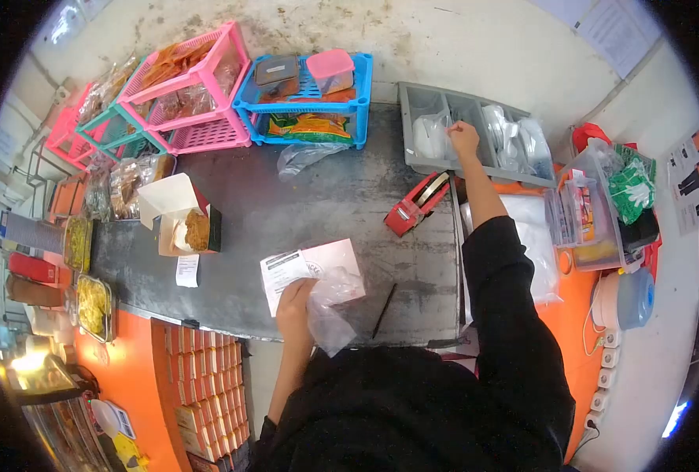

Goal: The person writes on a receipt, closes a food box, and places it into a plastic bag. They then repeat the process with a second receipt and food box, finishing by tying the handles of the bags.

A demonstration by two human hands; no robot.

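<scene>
My left hand is closed on a clear plastic bag, just in front of a closed box with a white paper slip on it. My right hand reaches over the grey divided tray at the back. Its fingers are pinched together beside a compartment of clear plastic; what they hold, if anything, is too small to tell. White plastic cutlery lies in the compartments to the right. A red tape dispenser stands below the tray.
An open box with fried food stands on the dark counter at the left, a receipt beside it. Blue and pink racks line the back. A black stick lies near the front edge; a clear bin stands right.
</scene>
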